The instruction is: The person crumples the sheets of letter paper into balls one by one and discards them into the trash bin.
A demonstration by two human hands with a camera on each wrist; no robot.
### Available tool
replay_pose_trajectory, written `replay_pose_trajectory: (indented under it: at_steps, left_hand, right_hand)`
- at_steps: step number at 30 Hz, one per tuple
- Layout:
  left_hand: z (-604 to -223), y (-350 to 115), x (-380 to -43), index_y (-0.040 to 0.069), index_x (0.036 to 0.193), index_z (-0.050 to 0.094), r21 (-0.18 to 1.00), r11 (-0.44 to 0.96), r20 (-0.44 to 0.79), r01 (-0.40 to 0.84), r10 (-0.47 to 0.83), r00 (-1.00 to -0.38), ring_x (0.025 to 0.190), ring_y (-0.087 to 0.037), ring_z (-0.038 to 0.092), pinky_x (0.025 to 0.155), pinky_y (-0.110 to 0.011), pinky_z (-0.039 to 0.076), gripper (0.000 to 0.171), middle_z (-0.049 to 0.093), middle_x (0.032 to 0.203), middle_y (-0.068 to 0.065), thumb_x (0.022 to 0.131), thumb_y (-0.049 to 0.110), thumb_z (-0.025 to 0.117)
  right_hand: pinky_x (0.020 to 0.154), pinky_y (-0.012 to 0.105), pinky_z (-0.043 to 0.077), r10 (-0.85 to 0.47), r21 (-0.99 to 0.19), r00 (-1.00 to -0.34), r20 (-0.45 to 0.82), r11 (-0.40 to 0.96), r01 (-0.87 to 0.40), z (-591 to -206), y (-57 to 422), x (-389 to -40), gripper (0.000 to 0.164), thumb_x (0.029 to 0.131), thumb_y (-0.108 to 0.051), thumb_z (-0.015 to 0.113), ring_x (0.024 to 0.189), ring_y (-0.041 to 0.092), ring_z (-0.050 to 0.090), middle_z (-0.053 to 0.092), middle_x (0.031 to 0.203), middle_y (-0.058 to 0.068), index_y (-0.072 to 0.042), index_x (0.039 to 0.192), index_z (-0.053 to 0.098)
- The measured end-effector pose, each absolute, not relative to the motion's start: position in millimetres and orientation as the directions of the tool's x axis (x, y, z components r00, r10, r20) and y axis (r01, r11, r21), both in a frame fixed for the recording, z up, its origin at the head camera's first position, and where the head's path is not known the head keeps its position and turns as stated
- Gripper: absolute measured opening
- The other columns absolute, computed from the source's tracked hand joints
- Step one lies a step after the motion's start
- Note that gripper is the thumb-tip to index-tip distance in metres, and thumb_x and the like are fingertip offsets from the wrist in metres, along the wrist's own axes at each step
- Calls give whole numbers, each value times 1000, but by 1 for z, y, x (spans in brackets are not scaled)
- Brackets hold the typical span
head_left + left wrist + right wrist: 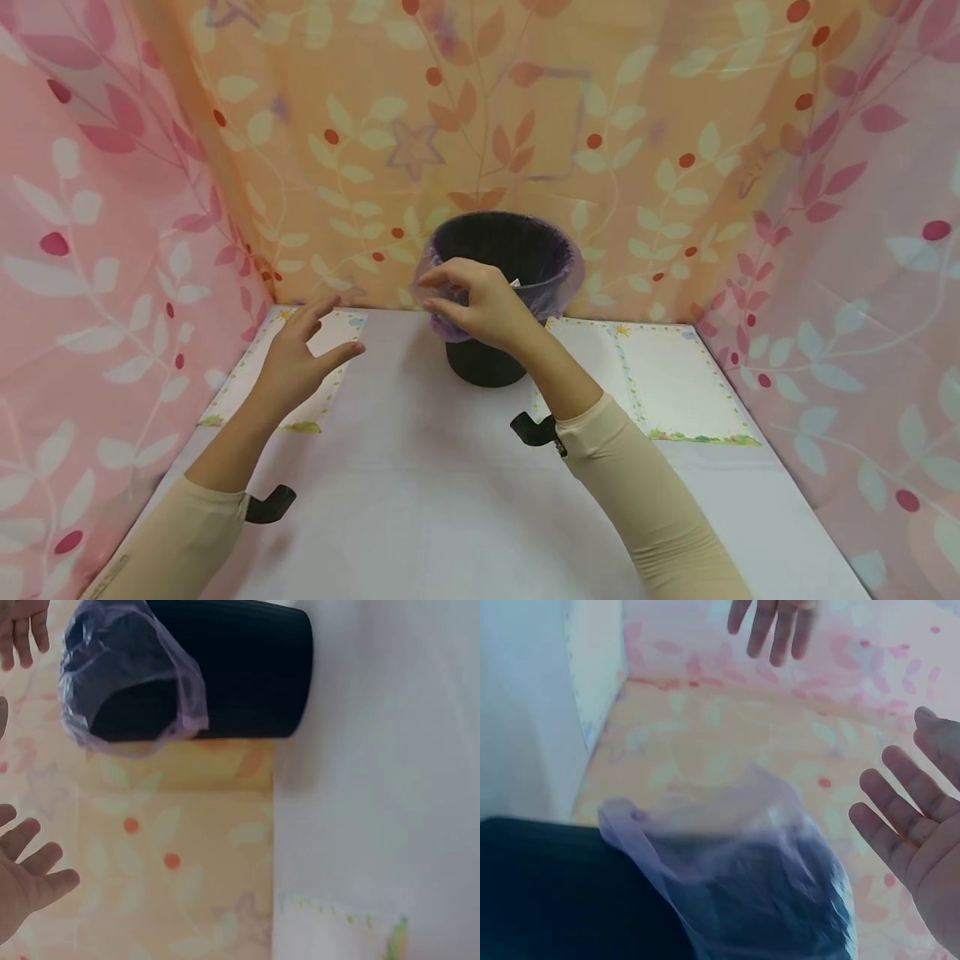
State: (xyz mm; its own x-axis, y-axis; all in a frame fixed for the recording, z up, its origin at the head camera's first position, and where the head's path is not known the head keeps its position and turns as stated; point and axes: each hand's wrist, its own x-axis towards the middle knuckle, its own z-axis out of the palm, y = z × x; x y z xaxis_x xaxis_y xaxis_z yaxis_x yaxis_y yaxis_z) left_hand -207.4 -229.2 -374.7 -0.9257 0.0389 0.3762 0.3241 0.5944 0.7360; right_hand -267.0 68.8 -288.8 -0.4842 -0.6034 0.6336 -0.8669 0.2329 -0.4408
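A black bin (487, 364) stands upright at the back of the table, with a thin purple bag (564, 287) lining it and folded over its rim. Something small and white (515, 283) shows inside the bin. My right hand (480, 302) hovers in front of the rim in the head view, fingers loosely bent and holding nothing. To the left of the bin my left hand (303, 354) is raised, its thumb spread from the fingers and nothing in it. The right wrist view shows the bag (757, 877) beside the right hand (930, 847), apart from its fingers.
Decorated white sheets lie on the white table (420, 517): one sheet (330, 342) at the left, others (682, 383) at the right. Orange patterned cloth (360, 125) hangs behind the bin, and pink patterned cloth (97, 250) closes off both sides.
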Motion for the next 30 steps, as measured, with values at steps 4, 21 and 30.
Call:
replay_pose_trajectory:
  at_steps: [4, 21, 30]
  left_hand:
    - [-384, -246, -199, 24, 158, 40, 723, 620, 374, 305, 19, -927, 141, -48, 42, 111, -65, 39, 86, 42, 160, -14, 86, 40, 84]
    - [-426, -305, -170, 11, 160, 34, 701, 702, 281, 125, -111, -953, 138, -56, 37, 103, -77, 33, 90, 35, 160, -26, 89, 45, 79]
    - [-463, -353, -179, 5, 161, 26, 693, 721, 188, 28, -143, -972, 143, -57, 28, 106, -79, 27, 95, 31, 158, -33, 92, 49, 74]
  right_hand:
    - [88, 37, 58, -609, -446, -479, 632, 220, -868, -301, 58, -260, 24, 90, -13, 80, 99, 14, 66, 75, 110, 2, -8, 114, 75]
    - [100, 41, 55, -628, -598, -583, 515, 225, -770, -368, 17, -249, 32, 92, -17, 78, 116, 19, 65, 72, 122, 3, -10, 123, 71]
    - [111, 26, 45, -594, -641, -649, 475, 271, -718, -397, 7, -253, 37, 92, -20, 79, 130, 8, 56, 69, 131, -2, -11, 126, 70]
